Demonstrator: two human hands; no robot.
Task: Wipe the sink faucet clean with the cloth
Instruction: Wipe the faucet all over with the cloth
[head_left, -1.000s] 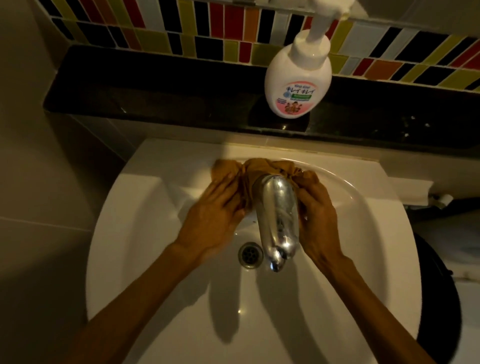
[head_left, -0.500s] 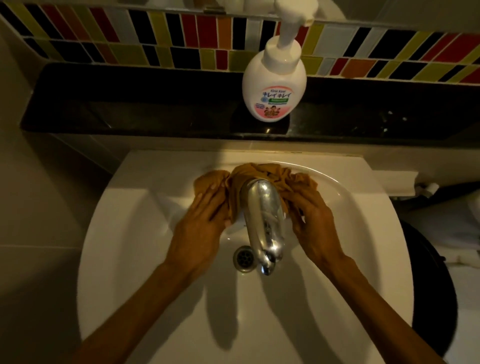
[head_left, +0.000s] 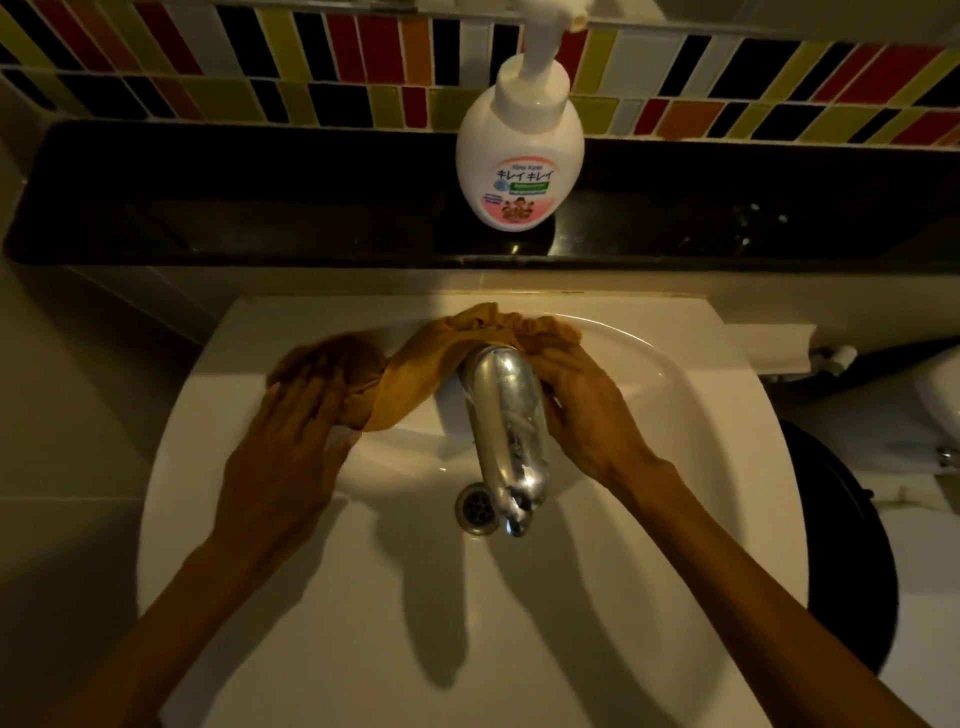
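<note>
Brown cloth (head_left: 415, 374) looped behind faucet (head_left: 506, 415) base, between my hands. Open sink (head_left: 519, 649) basin under my wrists. By rim, my left hand (head_left: 283, 447) lies over one cloth end, blurred, grip unclear; my right hand (head_left: 587, 415) pinches other end beside faucet.

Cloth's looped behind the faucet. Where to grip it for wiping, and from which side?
Grip the cloth by its two bunched ends, one from each side of the faucet. It wraps behind the spout's base, so the ends come out on either side, where the left hand and right hand meet them. Pulling alternately would probably drag it round the metal.
</note>
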